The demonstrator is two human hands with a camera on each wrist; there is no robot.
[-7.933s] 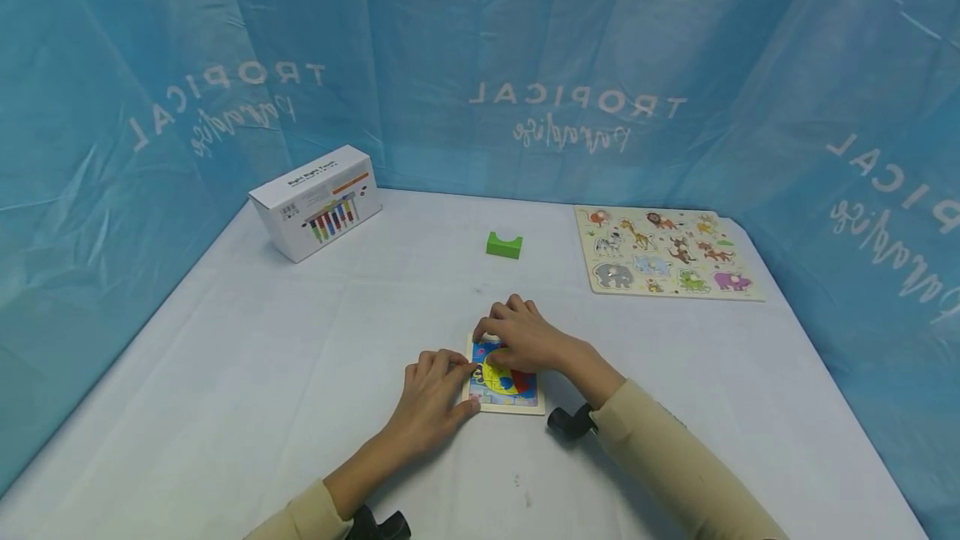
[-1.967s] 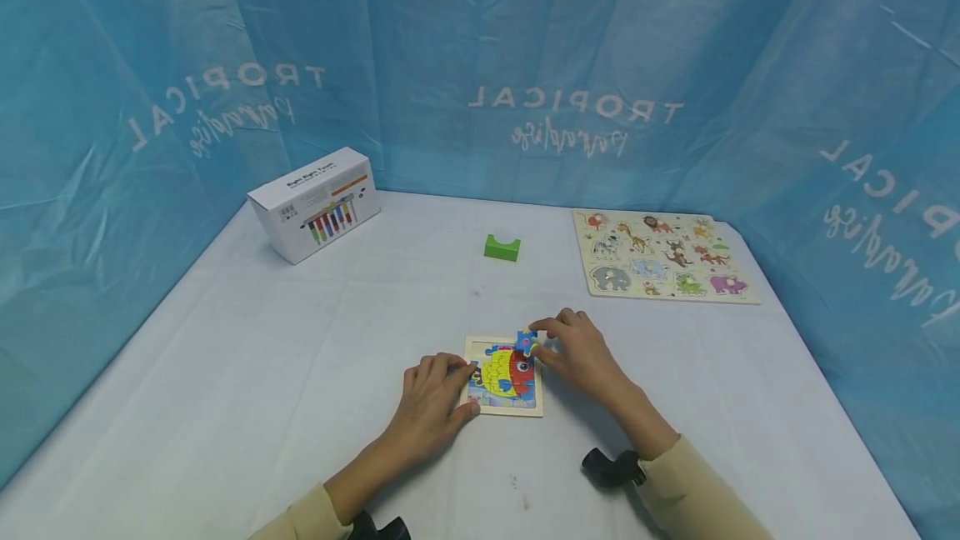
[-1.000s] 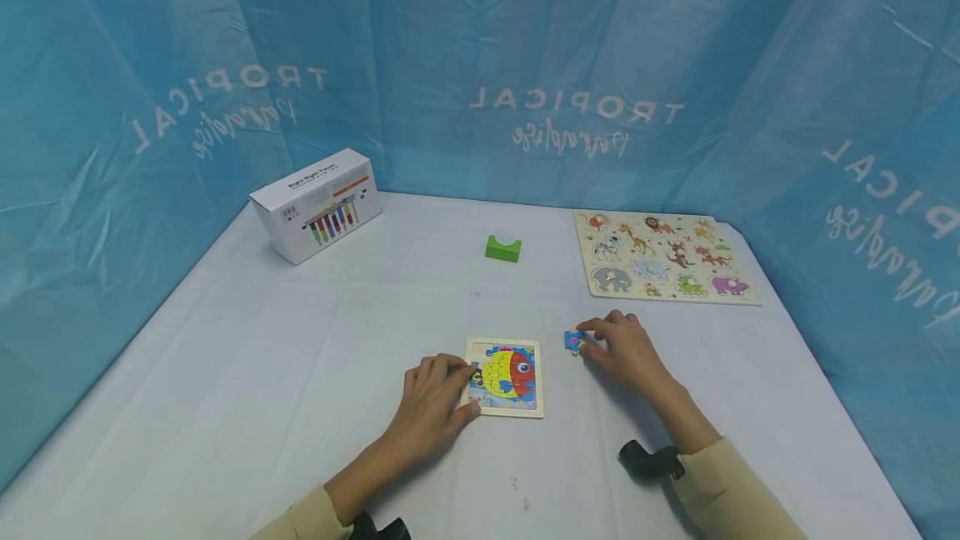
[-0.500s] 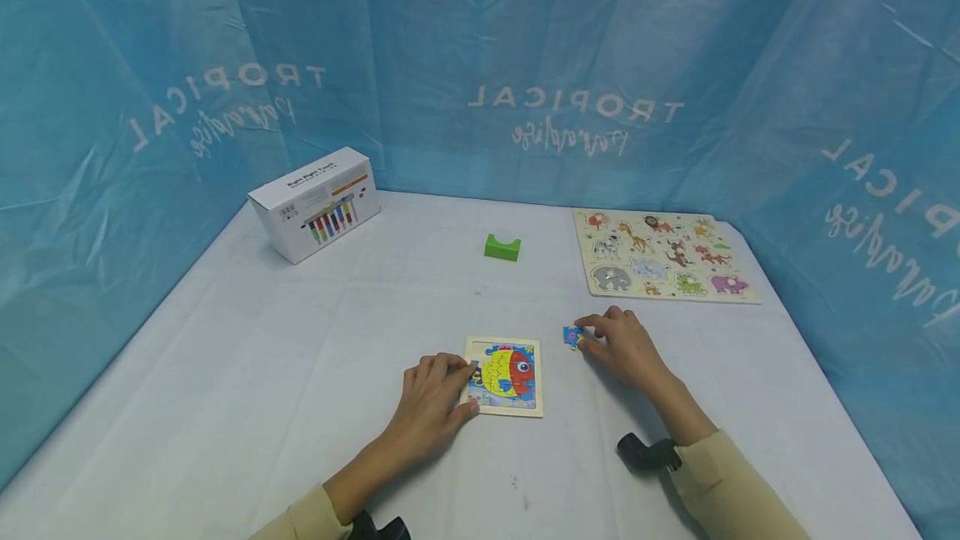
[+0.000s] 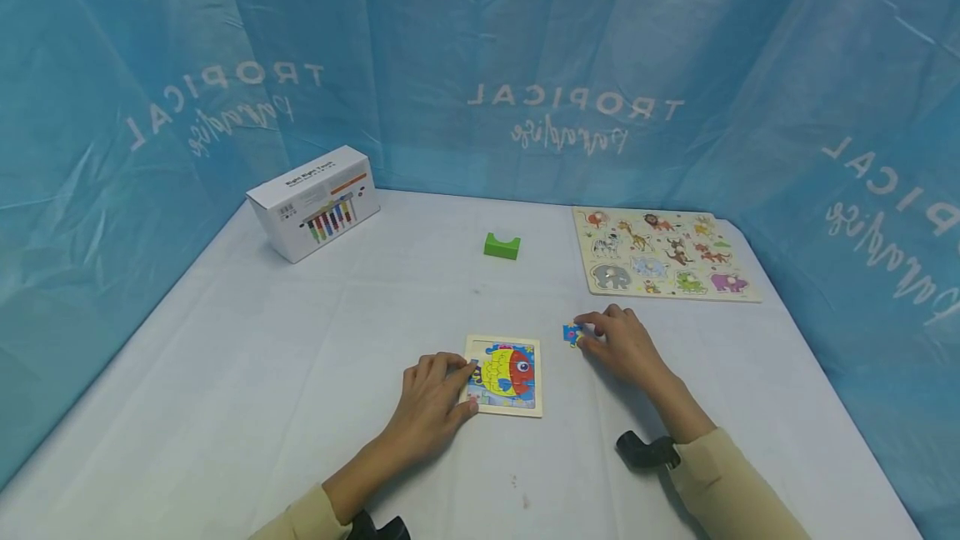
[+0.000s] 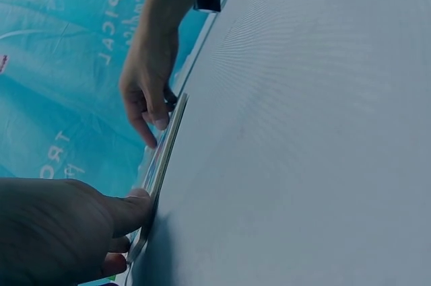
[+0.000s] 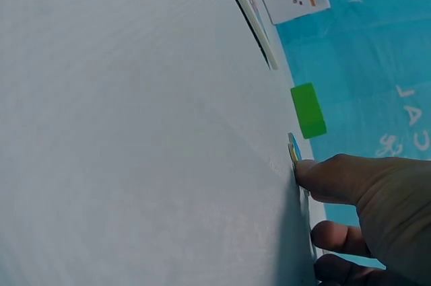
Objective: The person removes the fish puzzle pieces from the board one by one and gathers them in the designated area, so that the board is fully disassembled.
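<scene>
A small wooden jigsaw puzzle with a yellow and red fish picture lies flat mid-table in the head view. Bare wood shows inside its frame at the upper left. At its left edge my left hand holds the frame with thumb and fingers; the left wrist view has the thumb against the rim. To the puzzle's right, my right hand pinches a blue puzzle piece between thumb and index finger. The right wrist view shows only the piece's edge, close to the table.
Behind the puzzle stands a green notched block. A wooden animal peg board lies at the back right, a white box at the back left. Blue printed curtains border the white table.
My right hand was over the puzzle, then lifted the blue piece off its upper right and carried it right. It has hardly moved this last second. The left hand has stayed put.
</scene>
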